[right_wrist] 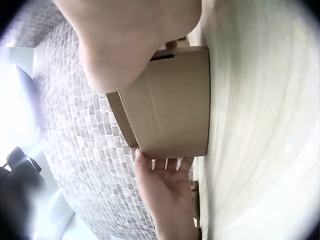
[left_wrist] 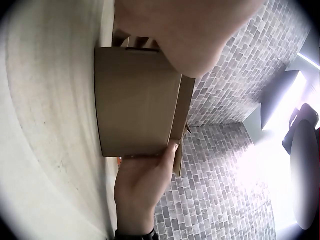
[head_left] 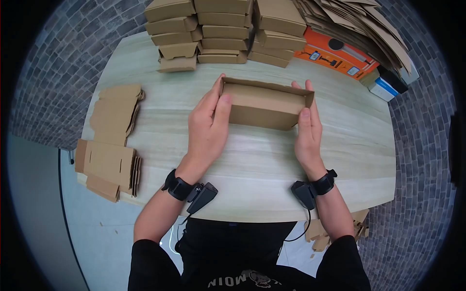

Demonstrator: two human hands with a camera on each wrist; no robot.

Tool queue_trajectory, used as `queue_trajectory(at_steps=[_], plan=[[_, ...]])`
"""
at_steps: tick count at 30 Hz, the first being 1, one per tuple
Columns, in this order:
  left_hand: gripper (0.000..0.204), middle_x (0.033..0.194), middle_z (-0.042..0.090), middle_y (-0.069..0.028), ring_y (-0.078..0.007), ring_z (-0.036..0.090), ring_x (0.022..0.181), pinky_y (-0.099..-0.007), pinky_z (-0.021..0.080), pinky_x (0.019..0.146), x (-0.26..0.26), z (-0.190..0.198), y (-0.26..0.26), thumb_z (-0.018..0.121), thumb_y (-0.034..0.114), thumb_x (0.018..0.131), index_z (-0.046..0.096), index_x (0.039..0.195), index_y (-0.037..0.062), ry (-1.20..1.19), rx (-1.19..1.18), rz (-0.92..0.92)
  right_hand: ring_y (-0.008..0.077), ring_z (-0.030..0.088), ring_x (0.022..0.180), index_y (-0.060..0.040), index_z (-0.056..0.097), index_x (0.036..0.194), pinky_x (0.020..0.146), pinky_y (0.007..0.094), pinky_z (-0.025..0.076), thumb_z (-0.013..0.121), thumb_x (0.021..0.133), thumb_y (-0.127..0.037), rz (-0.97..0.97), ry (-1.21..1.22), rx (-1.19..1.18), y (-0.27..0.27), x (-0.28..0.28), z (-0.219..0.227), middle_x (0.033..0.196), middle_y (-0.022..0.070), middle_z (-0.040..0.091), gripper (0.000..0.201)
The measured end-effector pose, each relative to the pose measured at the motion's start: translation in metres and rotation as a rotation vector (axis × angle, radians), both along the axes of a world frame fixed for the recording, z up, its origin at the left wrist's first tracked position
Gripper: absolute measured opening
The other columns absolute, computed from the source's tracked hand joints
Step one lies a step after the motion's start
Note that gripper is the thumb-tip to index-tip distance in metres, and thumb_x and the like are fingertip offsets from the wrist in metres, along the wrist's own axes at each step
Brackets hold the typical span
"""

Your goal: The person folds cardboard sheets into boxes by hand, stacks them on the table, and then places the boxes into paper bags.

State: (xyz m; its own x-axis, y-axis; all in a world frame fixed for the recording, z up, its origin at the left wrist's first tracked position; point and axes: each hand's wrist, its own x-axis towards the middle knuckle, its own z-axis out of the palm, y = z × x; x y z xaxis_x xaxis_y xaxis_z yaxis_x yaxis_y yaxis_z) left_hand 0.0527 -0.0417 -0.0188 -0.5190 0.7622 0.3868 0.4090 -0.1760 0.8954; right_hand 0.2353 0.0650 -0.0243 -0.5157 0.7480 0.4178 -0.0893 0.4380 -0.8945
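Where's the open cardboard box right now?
In the head view, the open cardboard box is above and slightly right of centre, held between the left hand and right hand, with stacked boxes beyond it on the table.

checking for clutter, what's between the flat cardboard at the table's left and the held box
In the head view: bare tabletop, then the left hand gripping the held box.
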Motion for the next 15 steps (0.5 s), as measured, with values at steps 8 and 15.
queue_trajectory(at_steps=[8, 15], plan=[[0.046, 0.130, 0.061, -0.0141, -0.0152, 0.056, 0.115, -0.0266, 0.040, 0.099, -0.005, 0.015, -0.008, 0.041, 0.019, 0.103, 0.043, 0.146, 0.0021, -0.248, -0.230, -0.098, 0.0247, 0.038, 0.138, -0.0004, 0.020, 0.154, 0.115, 0.0348, 0.025, 0.034, 0.105, -0.029, -0.009, -0.007, -0.048, 0.003, 0.004, 0.006, 0.151, 0.0174, 0.039, 0.059], [0.047, 0.136, 0.055, -0.0213, -0.0263, 0.053, 0.125, -0.0314, 0.038, 0.104, -0.014, 0.004, -0.004, 0.042, 0.023, 0.104, 0.041, 0.146, 0.0025, 0.066, -0.052, -0.131, 0.0263, 0.040, 0.136, 0.0023, 0.036, 0.144, 0.114, 0.0377, 0.026, 0.043, 0.097, -0.027, 0.164, 0.268, -0.229, 0.011, 0.002, -0.001, 0.146, 0.0179, 0.043, 0.056]])
